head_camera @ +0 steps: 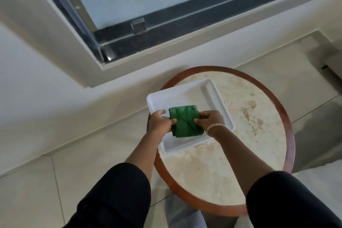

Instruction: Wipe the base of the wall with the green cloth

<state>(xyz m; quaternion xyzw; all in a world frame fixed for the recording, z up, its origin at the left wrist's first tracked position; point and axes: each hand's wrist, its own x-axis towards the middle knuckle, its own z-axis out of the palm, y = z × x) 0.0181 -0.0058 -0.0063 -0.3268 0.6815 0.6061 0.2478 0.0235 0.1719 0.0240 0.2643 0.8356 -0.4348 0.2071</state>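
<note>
A folded green cloth (185, 121) lies over a white plastic tray (187, 94) on a round table. My left hand (160, 121) grips the cloth's left edge with thumb and fingers. My right hand (211, 119), with a gold bracelet on the wrist, pinches its right edge. Both hands hold the cloth between them above the tray. The base of the wall (88, 114) runs diagonally to the left of the table, where the cream wall meets the tiled floor.
The round table (249, 116) has a marble-like top and a brown wooden rim. A dark-framed window (148, 31) with a ledge sits above the wall. Pale floor tiles (37, 181) spread at the lower left.
</note>
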